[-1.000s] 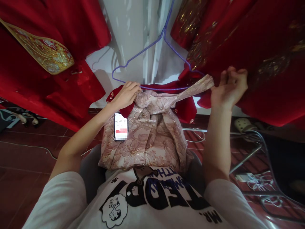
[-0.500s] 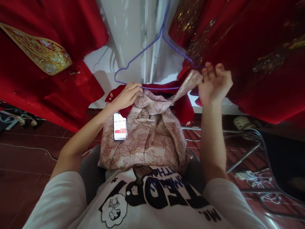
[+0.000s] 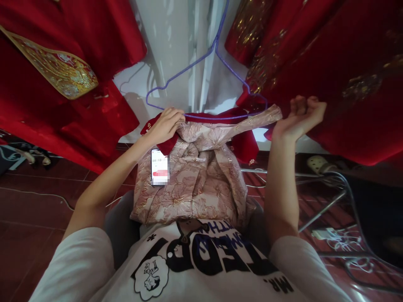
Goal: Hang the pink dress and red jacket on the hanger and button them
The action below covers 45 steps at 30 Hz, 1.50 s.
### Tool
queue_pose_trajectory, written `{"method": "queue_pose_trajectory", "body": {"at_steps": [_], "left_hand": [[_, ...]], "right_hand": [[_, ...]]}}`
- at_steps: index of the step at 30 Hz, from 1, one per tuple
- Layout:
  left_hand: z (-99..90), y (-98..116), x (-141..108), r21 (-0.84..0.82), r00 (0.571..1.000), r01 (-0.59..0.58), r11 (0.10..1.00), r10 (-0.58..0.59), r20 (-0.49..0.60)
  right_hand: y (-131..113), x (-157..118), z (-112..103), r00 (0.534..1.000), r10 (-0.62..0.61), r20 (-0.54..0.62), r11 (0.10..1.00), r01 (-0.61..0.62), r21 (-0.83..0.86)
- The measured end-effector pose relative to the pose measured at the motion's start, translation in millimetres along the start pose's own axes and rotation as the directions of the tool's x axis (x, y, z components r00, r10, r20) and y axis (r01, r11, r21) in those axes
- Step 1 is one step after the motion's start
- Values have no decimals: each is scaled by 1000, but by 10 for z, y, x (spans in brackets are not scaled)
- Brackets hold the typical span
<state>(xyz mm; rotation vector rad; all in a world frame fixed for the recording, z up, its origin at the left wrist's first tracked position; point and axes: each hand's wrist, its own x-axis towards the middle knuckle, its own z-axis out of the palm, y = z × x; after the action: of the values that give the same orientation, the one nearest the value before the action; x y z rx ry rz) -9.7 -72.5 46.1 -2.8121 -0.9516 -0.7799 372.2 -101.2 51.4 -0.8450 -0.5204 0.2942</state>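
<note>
A pink brocade garment with a gold-edged flower pattern lies over my lap. My left hand is closed on its gathered upper edge, close to the lower bar of a purple hanger. From that edge a long band of the same cloth stretches out to the right, its end raised. Just beyond the band's end is my right hand, bent at the wrist with fingers curled. Whatever it may hold is hidden or too thin to make out. Red cloth with small beaded ornaments shows behind the garment.
A phone with a running timer lies on the garment's left part. Red garments with gold decoration hang on both sides. At the right stand a metal-framed chair, a pale clog and tangled white cables on the tiled floor.
My right hand has moved right and slightly down, away from the hanger. The band's end has followed and lies flatter and straighter. My left hand stays at the upper edge.
</note>
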Motion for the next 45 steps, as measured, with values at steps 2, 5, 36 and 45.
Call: {"method": "queue_pose_trajectory", "body": {"at_steps": [2,5,36,45], "left_hand": [[-10,0,0,-12,1000,2,1000,-2,3],[-24,4,5,-19,1000,-12,1000,12,10],[144,-92,32,-126,995,-38,991,26,-92],[61,-98,55,-206,968,-75,976,21,-251]], "right_hand": [[-70,-47,18,1000,27,-3,999,-27,-42],[-138,-87,23,996,84,8,992,-83,-99],[-461,-255,503,837,210,506,964,-263,34],[-75,-264,402,625,14,780,837,419,-351]]}}
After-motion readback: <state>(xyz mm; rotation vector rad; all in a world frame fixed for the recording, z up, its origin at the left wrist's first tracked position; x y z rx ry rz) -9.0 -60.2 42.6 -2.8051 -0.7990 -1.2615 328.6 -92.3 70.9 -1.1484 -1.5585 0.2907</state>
